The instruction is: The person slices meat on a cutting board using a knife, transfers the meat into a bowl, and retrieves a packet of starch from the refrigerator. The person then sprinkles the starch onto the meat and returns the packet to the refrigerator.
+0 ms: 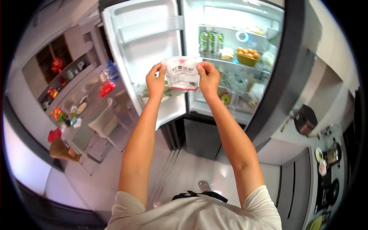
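Observation:
A white starch bag (182, 78) with a red logo, dark Chinese lettering, a barcode and a red lower edge is stretched between my two hands. My left hand (156, 81) pinches its upper left side, thumb on the front. On the opposite side, my right hand (209, 78) grips the upper right corner the same way. The bag is upright, its printed face toward me, in front of the open refrigerator (237, 71). Fingers behind the bag are hidden.
Green cans (211, 42) and a basket of eggs (248, 56) stand on a fridge shelf. The open fridge door (147, 42) is at left. Beyond it are a dining table (92, 111) and chairs. On the right, a counter holds a pot (334, 153) and a black appliance (305, 119).

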`<state>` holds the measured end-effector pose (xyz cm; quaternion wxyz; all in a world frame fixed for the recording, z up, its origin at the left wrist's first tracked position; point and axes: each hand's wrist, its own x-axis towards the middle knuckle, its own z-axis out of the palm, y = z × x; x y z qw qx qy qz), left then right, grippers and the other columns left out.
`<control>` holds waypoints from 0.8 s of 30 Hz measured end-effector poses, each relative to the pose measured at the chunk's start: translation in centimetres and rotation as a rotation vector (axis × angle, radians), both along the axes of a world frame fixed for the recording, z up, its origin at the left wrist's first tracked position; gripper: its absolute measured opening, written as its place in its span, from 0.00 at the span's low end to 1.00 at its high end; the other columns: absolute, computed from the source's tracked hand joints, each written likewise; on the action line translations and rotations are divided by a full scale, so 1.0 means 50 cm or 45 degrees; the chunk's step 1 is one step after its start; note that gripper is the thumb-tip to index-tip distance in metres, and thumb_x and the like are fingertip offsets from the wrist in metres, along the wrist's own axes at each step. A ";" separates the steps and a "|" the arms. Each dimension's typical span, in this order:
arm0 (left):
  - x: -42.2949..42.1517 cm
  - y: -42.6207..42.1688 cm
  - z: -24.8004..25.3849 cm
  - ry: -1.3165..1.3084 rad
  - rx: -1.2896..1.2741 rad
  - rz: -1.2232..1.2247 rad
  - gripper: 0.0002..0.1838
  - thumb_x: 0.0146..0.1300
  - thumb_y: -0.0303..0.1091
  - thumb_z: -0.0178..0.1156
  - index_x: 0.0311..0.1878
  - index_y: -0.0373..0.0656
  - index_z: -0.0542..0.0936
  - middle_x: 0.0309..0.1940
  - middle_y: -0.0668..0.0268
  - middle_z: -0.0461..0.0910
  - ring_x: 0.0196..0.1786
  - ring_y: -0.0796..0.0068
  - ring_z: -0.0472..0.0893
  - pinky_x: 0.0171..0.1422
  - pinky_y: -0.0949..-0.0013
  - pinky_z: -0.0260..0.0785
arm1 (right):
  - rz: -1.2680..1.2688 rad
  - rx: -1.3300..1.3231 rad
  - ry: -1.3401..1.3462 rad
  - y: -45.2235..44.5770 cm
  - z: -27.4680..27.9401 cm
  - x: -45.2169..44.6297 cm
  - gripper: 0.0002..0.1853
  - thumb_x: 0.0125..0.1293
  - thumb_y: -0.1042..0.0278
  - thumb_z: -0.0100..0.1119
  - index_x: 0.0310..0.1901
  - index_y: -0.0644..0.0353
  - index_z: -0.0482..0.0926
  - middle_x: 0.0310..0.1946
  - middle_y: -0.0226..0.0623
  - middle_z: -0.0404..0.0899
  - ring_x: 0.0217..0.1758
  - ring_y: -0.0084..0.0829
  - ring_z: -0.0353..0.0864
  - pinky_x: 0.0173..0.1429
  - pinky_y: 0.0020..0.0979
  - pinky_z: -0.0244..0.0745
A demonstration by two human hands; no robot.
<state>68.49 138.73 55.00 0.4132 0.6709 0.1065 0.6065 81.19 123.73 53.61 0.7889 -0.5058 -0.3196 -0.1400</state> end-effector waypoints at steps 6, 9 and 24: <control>0.049 -0.151 -0.121 0.039 -0.195 -0.479 0.16 0.75 0.40 0.69 0.54 0.35 0.87 0.38 0.74 0.83 0.39 0.85 0.75 0.45 0.75 0.70 | -0.166 -0.063 0.142 -0.235 -0.102 -0.078 0.05 0.72 0.72 0.70 0.45 0.64 0.86 0.34 0.25 0.86 0.36 0.16 0.80 0.45 0.24 0.77; 0.057 -0.267 -0.181 0.065 -0.270 -0.730 0.16 0.76 0.39 0.68 0.57 0.36 0.85 0.40 0.74 0.83 0.41 0.85 0.77 0.47 0.75 0.70 | -0.269 -0.114 0.223 -0.372 -0.148 -0.135 0.05 0.74 0.72 0.69 0.45 0.64 0.85 0.34 0.24 0.86 0.36 0.14 0.79 0.45 0.23 0.77; -0.052 -1.006 -0.521 0.756 -0.214 -1.874 0.22 0.76 0.48 0.68 0.50 0.34 0.87 0.36 0.75 0.82 0.38 0.87 0.74 0.43 0.76 0.68 | -0.998 0.062 0.707 -1.110 -0.382 -0.529 0.06 0.74 0.73 0.69 0.46 0.64 0.84 0.38 0.28 0.86 0.38 0.20 0.81 0.46 0.26 0.78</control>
